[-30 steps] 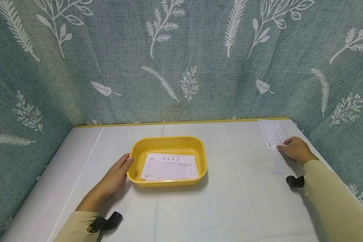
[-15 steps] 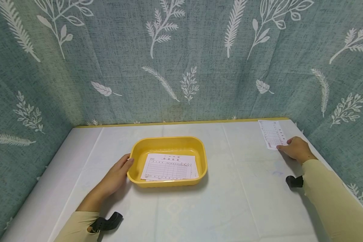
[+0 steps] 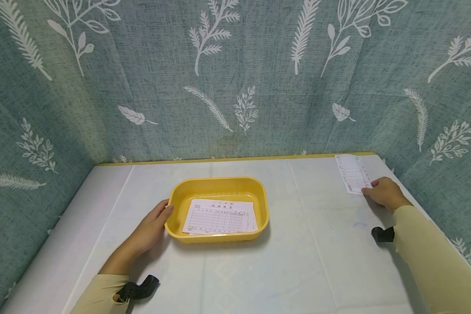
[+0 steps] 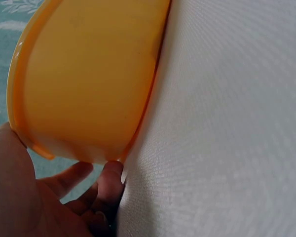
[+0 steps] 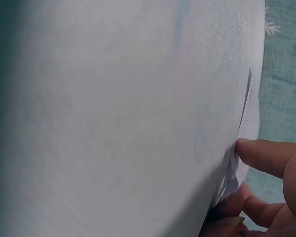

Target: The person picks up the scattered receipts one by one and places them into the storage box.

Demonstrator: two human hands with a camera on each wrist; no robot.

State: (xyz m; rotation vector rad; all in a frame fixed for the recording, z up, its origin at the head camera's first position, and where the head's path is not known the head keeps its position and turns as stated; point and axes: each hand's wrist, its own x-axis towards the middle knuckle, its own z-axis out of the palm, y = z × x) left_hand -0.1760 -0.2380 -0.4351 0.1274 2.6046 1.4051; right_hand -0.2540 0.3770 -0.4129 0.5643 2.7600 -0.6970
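A yellow plastic tray (image 3: 216, 239) stands on the white-covered table, holding white printed receipt slips (image 3: 220, 216) that lie flat and overlap. My left hand (image 3: 151, 229) grips the tray's left end, the thumb over the rim; in the left wrist view the other fingertips (image 4: 111, 180) touch the outer wall low down. Far to the right, another receipt slip (image 3: 351, 172) lies near the table's back edge. My right hand (image 3: 386, 194) pinches its near right part between thumb and fingers, and in the right wrist view the paper (image 5: 232, 175) buckles there.
The white table cover (image 3: 259, 274) spreads between the two hands. A yellow strip (image 3: 290, 157) runs along the back edge. Blue-green leaf-patterned cloth (image 3: 235, 87) hangs behind and on both sides. Black wrist mounts (image 3: 382, 235) sit on both forearms.
My right thumb and fingers have shifted slightly right on the slip, and its right side now bends up a little. My left hand and the tray stay where they were.
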